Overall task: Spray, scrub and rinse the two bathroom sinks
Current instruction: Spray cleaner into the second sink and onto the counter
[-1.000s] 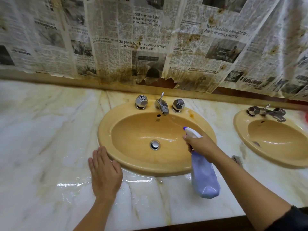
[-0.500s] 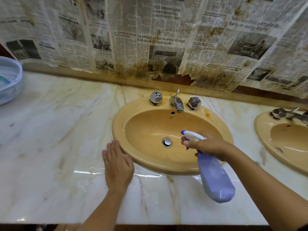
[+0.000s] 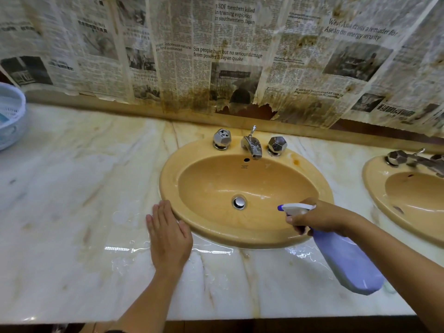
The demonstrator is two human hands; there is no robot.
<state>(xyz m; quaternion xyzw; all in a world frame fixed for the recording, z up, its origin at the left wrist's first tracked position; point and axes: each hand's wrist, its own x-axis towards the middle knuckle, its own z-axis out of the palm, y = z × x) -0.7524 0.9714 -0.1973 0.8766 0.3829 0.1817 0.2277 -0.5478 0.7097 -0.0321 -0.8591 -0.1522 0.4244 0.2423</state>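
Note:
A tan oval sink (image 3: 173, 186) sits in the middle of the marble counter, with a chrome drain (image 3: 239, 202) and a chrome tap (image 3: 252, 144) between two faceted knobs. My right hand (image 3: 322, 218) grips a purple spray bottle (image 3: 346, 260) over the sink's right front rim, with the white nozzle pointing left into the bowl. My left hand (image 3: 168, 236) rests flat on the wet counter at the sink's left front edge. A second tan sink (image 3: 374, 188) shows at the right edge, partly cut off.
The marble counter (image 3: 72, 200) is wet in front of the sink. A pale blue basket (image 3: 10, 116) stands at the far left. Stained newspaper (image 3: 216, 56) covers the wall behind the taps. The counter's front edge runs along the bottom.
The view has shifted left, bringing the basket into view. My right hand has turned the nozzle from the sink's back towards the left of the bowl. My left hand stays on the counter.

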